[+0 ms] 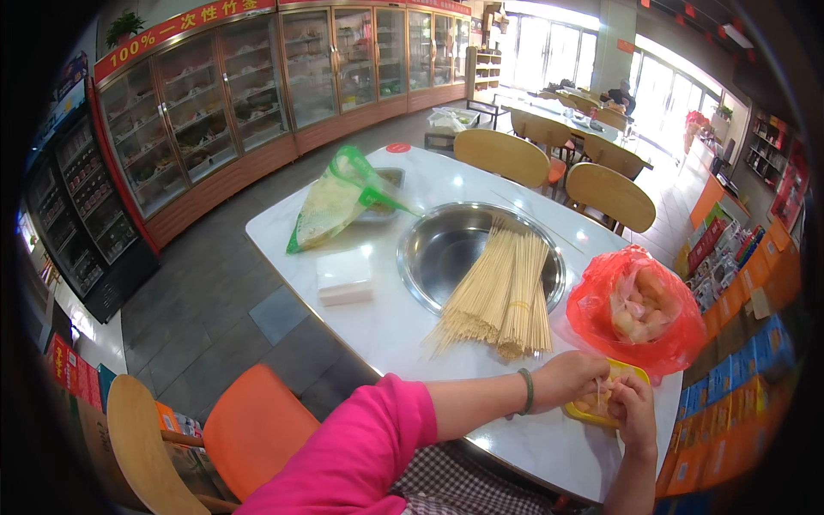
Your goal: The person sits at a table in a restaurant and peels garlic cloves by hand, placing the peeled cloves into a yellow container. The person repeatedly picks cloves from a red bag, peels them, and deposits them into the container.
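Note:
Over a yellow tray (589, 417) at the table's near right corner, my left hand (573, 381) and my right hand (634, 409) are close together. The fingertips of both pinch a thin, pale, translucent piece (601, 389); what it is cannot be made out. Pale peach-coloured pieces (587, 403) lie in the tray, partly hidden by my hands. Just beyond the tray, an open red plastic bag (589, 293) surrounds a clear bag (644, 309) of rounded pale pieces. Bundled bamboo skewers (496, 290) rest across the rim of a round steel basin (434, 257), left of the red bag.
A white stack, seemingly napkins (344, 277), and a green-and-clear plastic bag (335, 199) lie on the marble-patterned table (399, 341). The bag partly covers a metal tray (389, 177). Chairs (502, 154) stand beyond; an orange-seated chair (254, 425) is at left. Packet racks (727, 399) line the right.

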Motion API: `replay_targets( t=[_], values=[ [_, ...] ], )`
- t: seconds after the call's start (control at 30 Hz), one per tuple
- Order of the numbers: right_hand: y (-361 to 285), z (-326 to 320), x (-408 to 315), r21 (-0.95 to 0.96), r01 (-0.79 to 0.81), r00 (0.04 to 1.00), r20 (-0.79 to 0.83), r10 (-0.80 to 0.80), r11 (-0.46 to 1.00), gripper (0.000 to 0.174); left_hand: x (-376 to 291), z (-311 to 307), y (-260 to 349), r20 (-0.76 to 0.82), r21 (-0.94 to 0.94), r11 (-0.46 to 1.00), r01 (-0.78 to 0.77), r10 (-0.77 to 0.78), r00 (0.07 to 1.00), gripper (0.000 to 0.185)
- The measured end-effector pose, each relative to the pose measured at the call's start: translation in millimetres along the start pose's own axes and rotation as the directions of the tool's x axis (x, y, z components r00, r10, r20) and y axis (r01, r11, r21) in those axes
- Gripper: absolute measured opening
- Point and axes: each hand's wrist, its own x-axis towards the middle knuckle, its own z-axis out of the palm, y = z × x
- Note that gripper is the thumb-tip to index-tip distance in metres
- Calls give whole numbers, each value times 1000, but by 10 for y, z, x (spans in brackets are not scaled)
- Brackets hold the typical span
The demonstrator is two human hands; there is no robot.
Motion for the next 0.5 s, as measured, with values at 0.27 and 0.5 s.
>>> replay_targets(
  t=[0.27,0.5],
  values=[
    [-9,19,-34,-140,-4,1000,-6,4,990,6,-9,9,-19,23,56,997,-50,49,999,14],
    [91,31,7,1,60,998,-12,-60,998,3,7,96,-58,12,-88,996,29,-28,1000,14]
  ],
)
